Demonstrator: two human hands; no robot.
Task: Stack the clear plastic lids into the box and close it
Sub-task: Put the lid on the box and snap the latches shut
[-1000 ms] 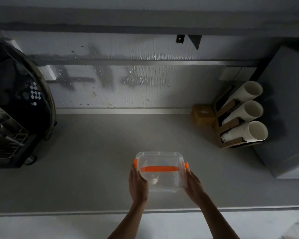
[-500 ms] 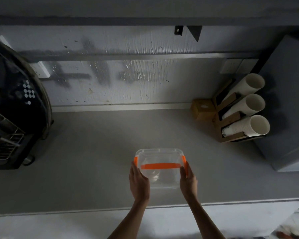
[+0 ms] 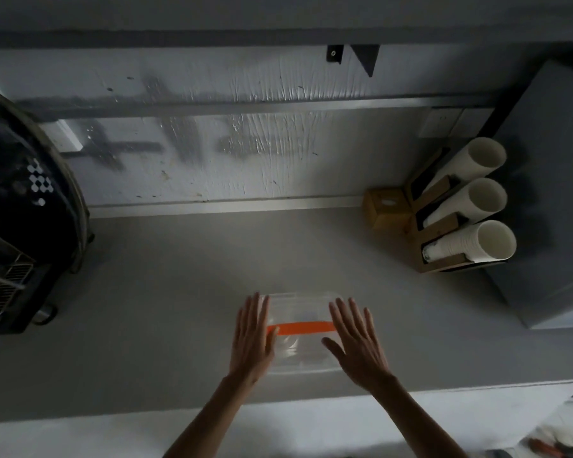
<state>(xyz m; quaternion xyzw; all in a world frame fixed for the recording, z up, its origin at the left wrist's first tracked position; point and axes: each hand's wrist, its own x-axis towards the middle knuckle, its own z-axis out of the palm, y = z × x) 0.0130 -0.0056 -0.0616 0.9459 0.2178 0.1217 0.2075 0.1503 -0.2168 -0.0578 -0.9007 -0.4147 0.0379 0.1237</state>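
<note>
A clear plastic box (image 3: 300,350) with an orange handle strip (image 3: 303,327) across its lid sits on the grey counter near the front edge. My left hand (image 3: 252,338) lies flat over the box's left side, fingers spread and pointing away from me. My right hand (image 3: 356,342) lies flat over the right side in the same way. Neither hand grips anything. Something clear lies faintly inside the box, but I cannot make it out through the lid.
A dark machine (image 3: 20,233) with a metal grille fills the left side. At the back right stand a cardboard holder with three stacks of white paper cups (image 3: 470,206), a small brown box (image 3: 387,208) and a grey cabinet (image 3: 549,200). The counter's front edge (image 3: 113,414) runs just below the box.
Both hands have left the box's side clips and moved up onto the lid, palms down with fingers spread. The box has stayed in place.
</note>
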